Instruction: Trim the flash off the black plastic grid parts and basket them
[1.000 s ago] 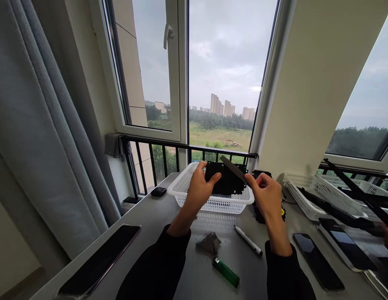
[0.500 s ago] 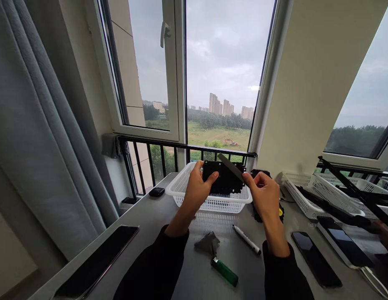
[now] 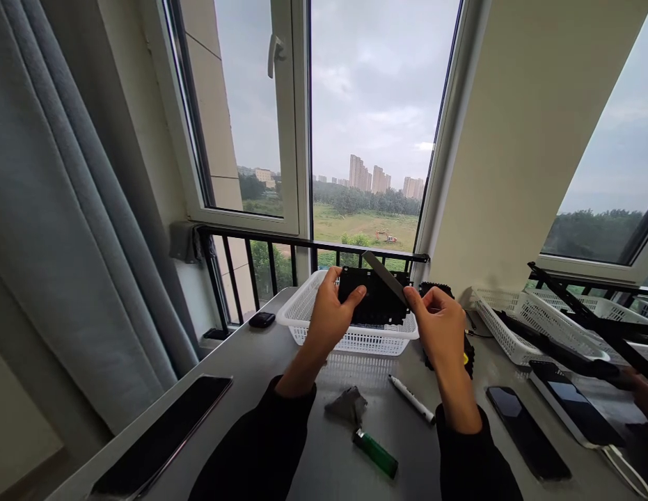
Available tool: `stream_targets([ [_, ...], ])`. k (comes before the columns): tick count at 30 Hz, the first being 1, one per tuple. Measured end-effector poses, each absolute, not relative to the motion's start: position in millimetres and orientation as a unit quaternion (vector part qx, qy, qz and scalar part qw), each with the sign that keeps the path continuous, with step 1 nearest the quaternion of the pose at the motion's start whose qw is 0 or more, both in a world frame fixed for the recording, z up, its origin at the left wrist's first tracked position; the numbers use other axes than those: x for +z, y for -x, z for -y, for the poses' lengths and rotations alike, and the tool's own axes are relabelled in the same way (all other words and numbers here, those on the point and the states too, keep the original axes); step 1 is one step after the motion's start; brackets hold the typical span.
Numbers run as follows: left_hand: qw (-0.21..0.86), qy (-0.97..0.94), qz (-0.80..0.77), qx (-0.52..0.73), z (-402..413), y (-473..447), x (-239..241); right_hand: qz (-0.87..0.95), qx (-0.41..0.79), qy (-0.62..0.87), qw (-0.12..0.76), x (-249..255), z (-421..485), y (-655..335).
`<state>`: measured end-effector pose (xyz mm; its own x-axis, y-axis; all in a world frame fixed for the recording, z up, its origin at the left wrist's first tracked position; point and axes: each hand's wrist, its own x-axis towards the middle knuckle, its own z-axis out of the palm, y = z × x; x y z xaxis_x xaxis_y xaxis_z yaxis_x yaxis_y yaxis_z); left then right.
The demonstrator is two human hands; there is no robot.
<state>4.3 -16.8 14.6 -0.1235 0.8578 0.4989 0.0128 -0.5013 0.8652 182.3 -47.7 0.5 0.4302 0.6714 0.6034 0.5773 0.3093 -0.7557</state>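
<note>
My left hand [image 3: 335, 309] grips the left end of a black flat plastic part [image 3: 378, 299] with notched edges, thumb across its face. My right hand [image 3: 439, 327] pinches the lower end of a stiff, flat grey strip [image 3: 385, 276], perhaps a file. The strip slants up to the left across the part's upper right edge; whether it presses on it I cannot tell. Both things are held over a white plastic basket [image 3: 349, 342], partly hidden behind them. Behind my right hand stands another black notched part [image 3: 436, 291], mostly covered.
On the grey table [image 3: 240, 431] lie a marker [image 3: 411, 400], a green lighter [image 3: 376, 452], a crumpled grey scrap [image 3: 347, 406] and a phone [image 3: 527, 431]. A black tablet-like slab [image 3: 164, 438] is at left. More white baskets [image 3: 511, 323] and another person's hand [image 3: 646, 390] are at right.
My right hand and the grey strip have shifted slightly up and left across the black part. My left hand stays almost in place. At far right, the long black piece has moved slightly.
</note>
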Motion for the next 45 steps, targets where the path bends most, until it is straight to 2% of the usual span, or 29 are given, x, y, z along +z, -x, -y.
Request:
stream_targets([
  [5,0.296,-0.569,-0.396,0.657,18,0,15,0.474,-0.018,0.625,0.620,-2,41,-203],
  [9,0.321,-0.572,-0.395,0.643,15,-2,11,0.509,0.074,0.572,0.639,10,57,-188],
  [11,0.348,-0.577,-0.379,0.634,17,-5,12,0.545,0.098,0.555,0.621,10,59,-178],
  [14,0.359,-0.577,-0.363,0.638,22,-7,17,0.558,0.057,0.583,0.588,1,49,-177],
  [17,0.325,-0.568,-0.382,0.653,24,-6,20,0.508,0.015,0.626,0.591,-4,42,-192],
  [22,0.333,-0.572,-0.377,0.648,16,-6,12,0.519,0.064,0.578,0.627,11,59,-183],
  [25,0.348,-0.575,-0.373,0.640,16,-8,10,0.565,0.084,0.557,0.602,13,65,-165],
  [30,0.364,-0.577,-0.371,0.630,24,-6,18,0.545,0.028,0.606,0.579,-6,45,-180],
  [37,0.292,-0.590,-0.405,0.634,19,-4,13,0.469,0.056,0.624,0.623,3,45,-198],
  [45,0.293,-0.642,-0.396,0.588,29,-11,15,0.511,0.075,0.584,0.626,-1,41,-175],
])
